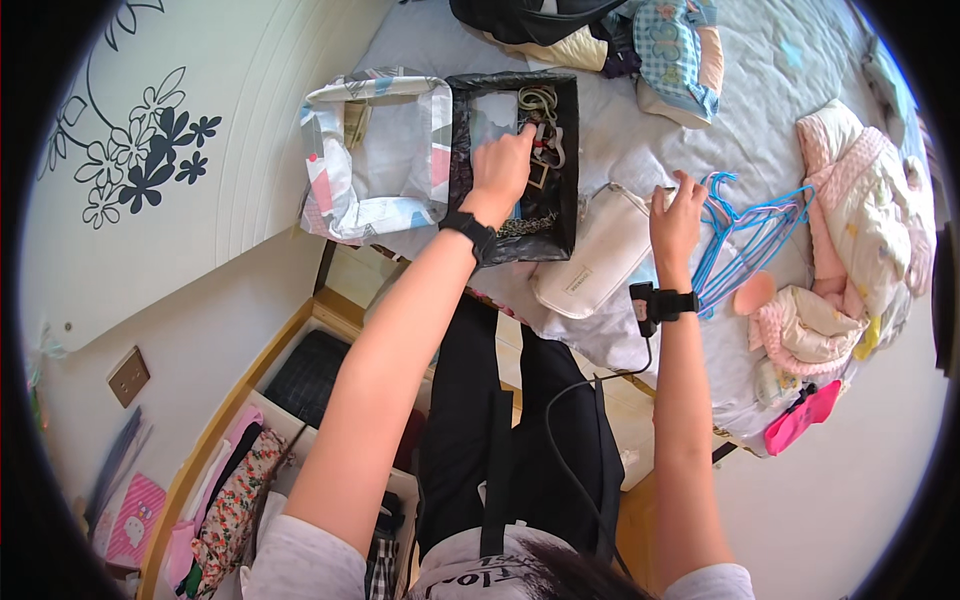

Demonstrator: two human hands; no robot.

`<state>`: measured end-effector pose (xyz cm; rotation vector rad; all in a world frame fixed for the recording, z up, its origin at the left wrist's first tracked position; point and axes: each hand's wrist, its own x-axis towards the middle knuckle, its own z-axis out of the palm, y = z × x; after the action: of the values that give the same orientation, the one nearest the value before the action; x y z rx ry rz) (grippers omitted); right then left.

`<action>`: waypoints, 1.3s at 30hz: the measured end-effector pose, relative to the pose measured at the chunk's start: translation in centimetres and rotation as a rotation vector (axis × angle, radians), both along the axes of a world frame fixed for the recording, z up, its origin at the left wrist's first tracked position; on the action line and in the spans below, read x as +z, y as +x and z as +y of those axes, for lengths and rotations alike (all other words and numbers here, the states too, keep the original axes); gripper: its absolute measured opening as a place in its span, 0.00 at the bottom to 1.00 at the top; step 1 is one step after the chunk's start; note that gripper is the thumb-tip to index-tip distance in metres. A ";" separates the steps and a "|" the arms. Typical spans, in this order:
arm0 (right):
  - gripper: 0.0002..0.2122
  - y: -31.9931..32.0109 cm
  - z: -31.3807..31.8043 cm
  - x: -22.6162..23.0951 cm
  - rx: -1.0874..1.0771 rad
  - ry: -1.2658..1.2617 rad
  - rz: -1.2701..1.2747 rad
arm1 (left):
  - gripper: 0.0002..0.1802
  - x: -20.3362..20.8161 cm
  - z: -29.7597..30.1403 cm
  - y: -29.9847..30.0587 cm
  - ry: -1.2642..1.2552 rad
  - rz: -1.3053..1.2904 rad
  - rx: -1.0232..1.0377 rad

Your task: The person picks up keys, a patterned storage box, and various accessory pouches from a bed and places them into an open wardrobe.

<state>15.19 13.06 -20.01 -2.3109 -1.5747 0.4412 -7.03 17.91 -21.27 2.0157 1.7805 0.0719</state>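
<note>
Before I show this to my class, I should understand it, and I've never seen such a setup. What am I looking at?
There's no machine: you see a person's bare left hand and right hand, with a black band on each wrist. The single picture comes from a fisheye camera on the person's head, looking down, so straight edges bend near the rim. On the bed lie a black box of small items, a patterned box, a white pouch, blue hangers and clothes. The left hand reaches into the black box; the right is by the pouch's far end. I can't tell whether either grips anything.
</note>
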 end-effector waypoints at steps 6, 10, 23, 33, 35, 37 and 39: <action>0.12 3.8 -1.0 -4.3 0.131 -0.283 0.145 | 0.04 -1.2 0.8 0.7 0.057 0.064 -0.114; 0.04 2.9 -1.4 -3.4 0.042 0.023 0.300 | 0.03 0.1 0.1 0.2 0.169 -0.164 0.030; 0.07 -1.5 -1.4 0.3 -0.111 0.133 0.384 | 0.06 5.9 -1.6 -2.3 -0.475 -1.608 0.683; 0.16 -2.2 -0.4 0.5 0.172 -0.021 -0.024 | 0.10 9.6 -2.9 -1.5 -0.553 -1.724 0.628; 0.13 -1.5 0.2 -0.2 0.224 0.145 -0.114 | 0.10 9.7 -3.0 -1.2 -0.549 -1.707 0.621; 0.11 -2.7 1.3 0.4 0.225 0.124 0.179 | 0.12 9.7 -3.4 -1.7 -0.515 -1.595 0.668; 0.07 -5.3 2.7 0.1 0.296 0.235 0.532 | 0.12 9.3 -3.9 -2.7 -0.457 -1.502 0.716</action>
<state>9.88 15.79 -19.88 -1.6127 -1.5856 0.8138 -9.77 14.02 -11.98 0.4642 1.1250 0.9769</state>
